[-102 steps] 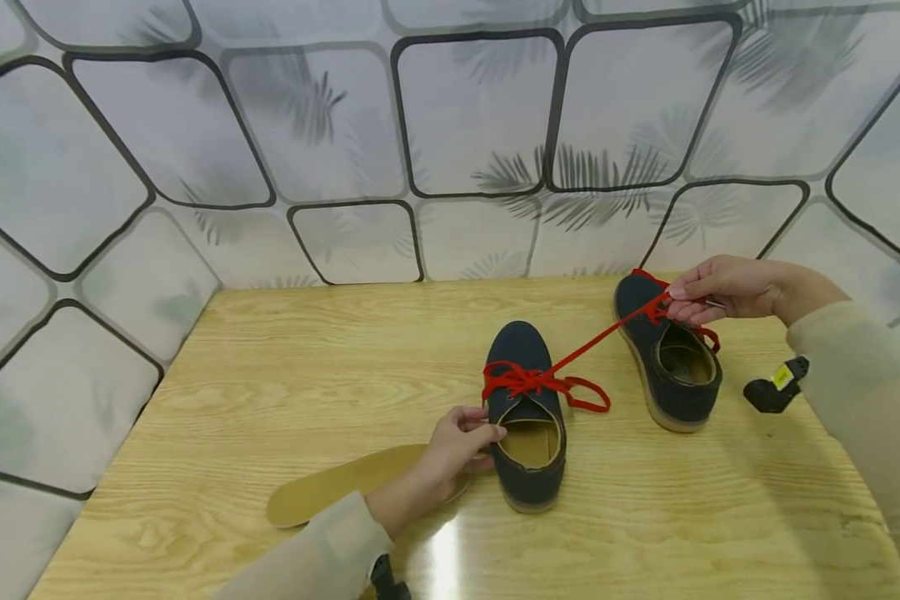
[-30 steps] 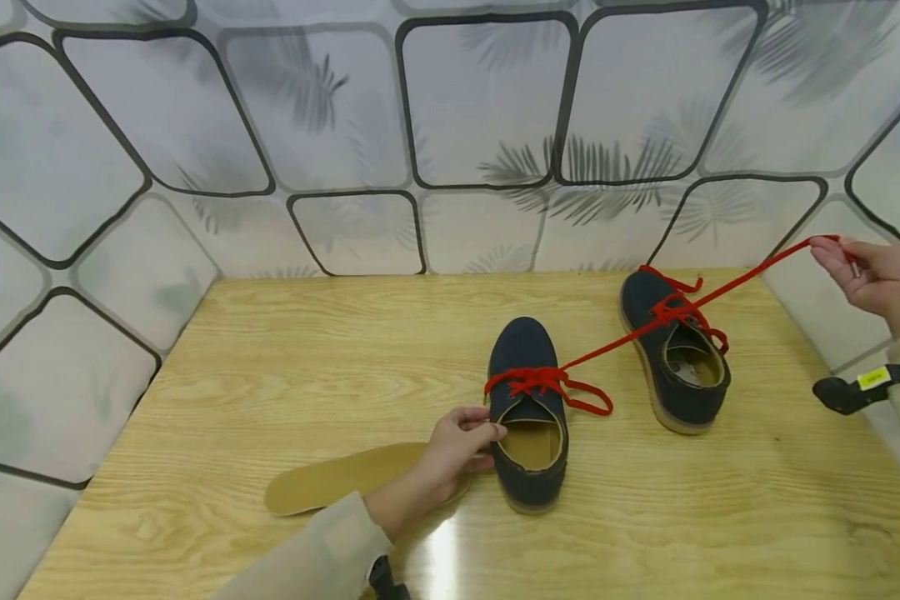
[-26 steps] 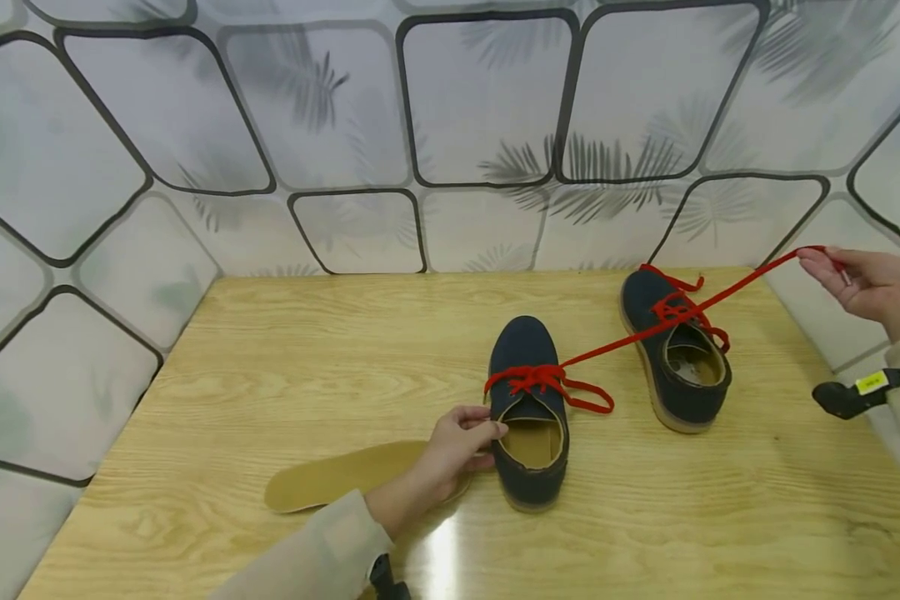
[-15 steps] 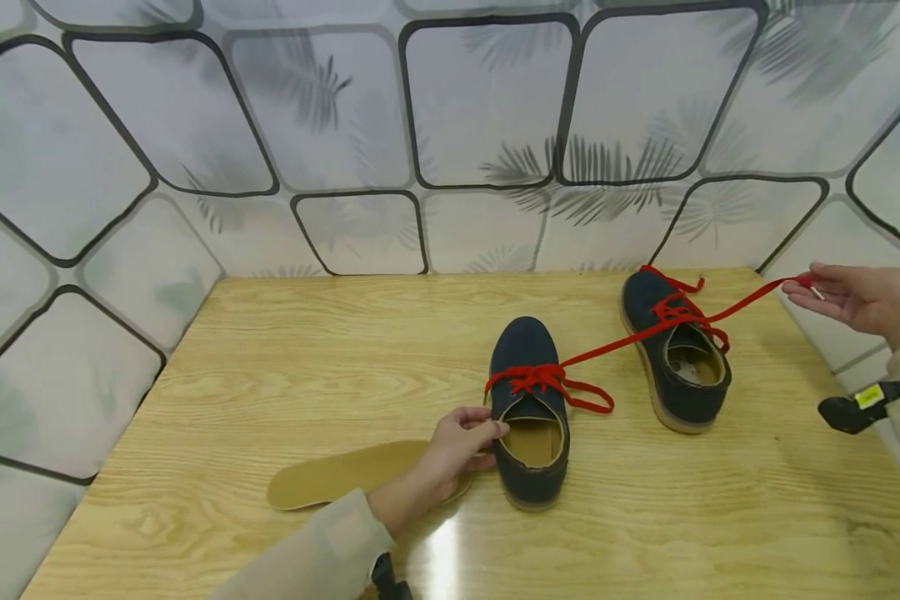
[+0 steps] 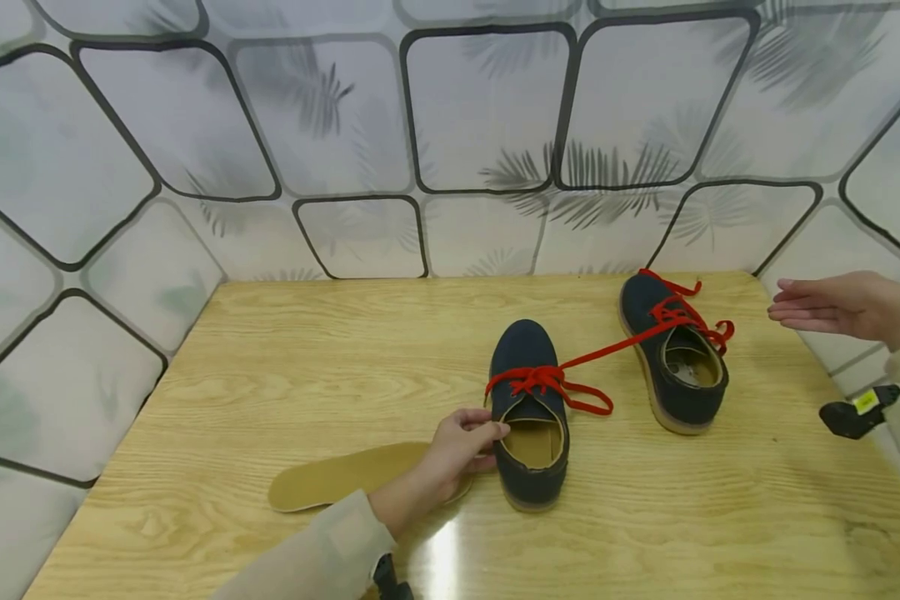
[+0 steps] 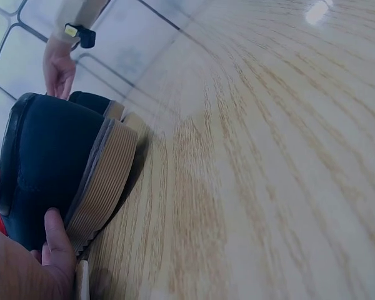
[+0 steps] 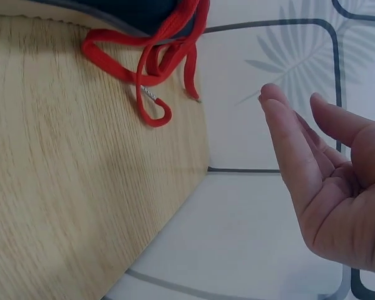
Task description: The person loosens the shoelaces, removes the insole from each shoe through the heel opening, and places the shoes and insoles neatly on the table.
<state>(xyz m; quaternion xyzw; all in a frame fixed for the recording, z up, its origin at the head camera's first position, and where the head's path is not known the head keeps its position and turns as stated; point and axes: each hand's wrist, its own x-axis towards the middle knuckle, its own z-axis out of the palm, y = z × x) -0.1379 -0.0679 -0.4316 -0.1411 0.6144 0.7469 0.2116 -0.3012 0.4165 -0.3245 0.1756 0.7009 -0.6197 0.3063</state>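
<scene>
Left hand (image 5: 450,454) has a navy shoe (image 5: 527,410) gripped by its left side, thumb over the rim of the opening, and that shoe sits upright somewhat right of the middle of the table (image 5: 307,358). Its red lace (image 5: 603,353) runs over onto the other shoe (image 5: 663,354), parked by the far right corner. Right hand (image 5: 843,308) is free, fingers out straight, up in the air around the right edge. Tan insole (image 5: 345,477) lies between that first shoe and the left edge, partly hidden behind the left hand.

Wood-grain table (image 5: 307,358) with bright glare (image 5: 443,554); whitish walls (image 5: 487,108) patterned in dark rounded outlines (image 5: 487,30), grey fronds (image 5: 607,167).
</scene>
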